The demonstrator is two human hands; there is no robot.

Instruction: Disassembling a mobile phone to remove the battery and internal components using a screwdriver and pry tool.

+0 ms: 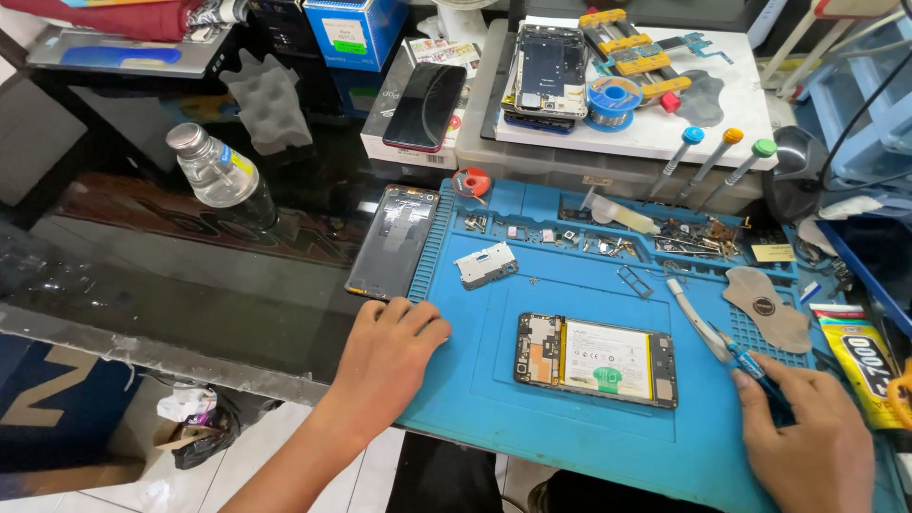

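An opened phone (596, 360) with its back off, battery and circuit board exposed, lies in the middle of the blue repair mat (494, 418). My left hand (388, 359) rests flat on the mat's left edge, fingers together, holding nothing, just below a black phone back cover (393, 240). My right hand (809, 439) at the lower right grips a blue-handled screwdriver (750, 363) whose tip points up-left toward metal tweezers (692, 315). A small silver metal plate (485, 264) lies on the mat above the phone.
Small screws and parts fill the mat's top trays (608, 237). Three screwdrivers (708, 161) lean at the back. A yellow glue tube (863, 361) lies at the right, a clear bottle (218, 173) on the glass table at the left, and stacked phones (546, 76) behind.
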